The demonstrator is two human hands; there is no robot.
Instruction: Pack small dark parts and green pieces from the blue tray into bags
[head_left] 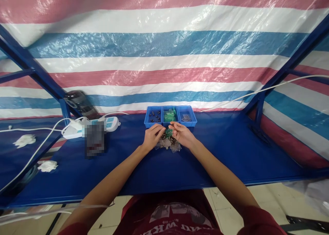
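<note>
A loose pile of mixed small parts lies on the blue table, with green pieces, dark bits and clear flat pieces among it. My left hand is at the pile's left edge, fingers curled together and pointing into it; anything in the fingertips is hidden. Above the pile's right side, my right hand is turned partly palm up, thumb and fingers pinched near a tiny dark item I cannot identify. Just beyond both hands stand three joined blue bins: the left bin holds small dark parts, the middle bin green pieces, the right bin clear flat pieces.
A white power strip with plugged-in cables sits at the left, beside a blurred dark object. Behind it leans a dark bottle. Crumpled white tissue lies farther left. Blue frame posts and a striped tarp enclose the table.
</note>
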